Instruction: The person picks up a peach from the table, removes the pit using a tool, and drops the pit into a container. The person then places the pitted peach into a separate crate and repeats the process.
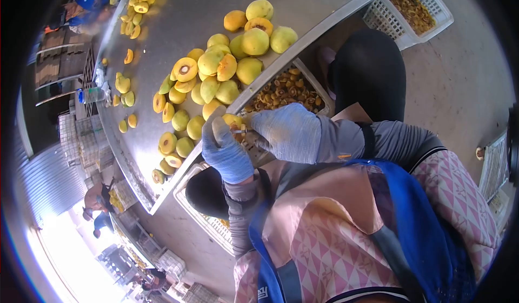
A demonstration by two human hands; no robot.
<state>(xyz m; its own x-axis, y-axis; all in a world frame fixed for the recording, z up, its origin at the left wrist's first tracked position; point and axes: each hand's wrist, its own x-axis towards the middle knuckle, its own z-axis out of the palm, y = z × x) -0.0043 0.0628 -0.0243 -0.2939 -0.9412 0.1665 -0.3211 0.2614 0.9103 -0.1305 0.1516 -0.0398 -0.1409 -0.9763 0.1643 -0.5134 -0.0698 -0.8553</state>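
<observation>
My left hand (227, 150), in a pale blue glove, is closed around a yellow peach (232, 121) at the metal table's near edge. My right hand (287, 133), gloved as well, has its fingers closed on a small metal tool (241, 131), whose tip touches the fruit. The tool's exact shape is hard to make out. Just beyond my hands, whole and halved peaches (218, 62) are heaped on the metal table (184, 11). Under the table edge sits a crate of brown pits (289, 89), partly hidden by my right hand.
A white crate (444, 15) with brown pieces stands on the floor at upper right. Another white crate (184, 197) is beside my left leg. More peach halves (123, 82) lie along the table's far side. People and stacked crates appear at the left.
</observation>
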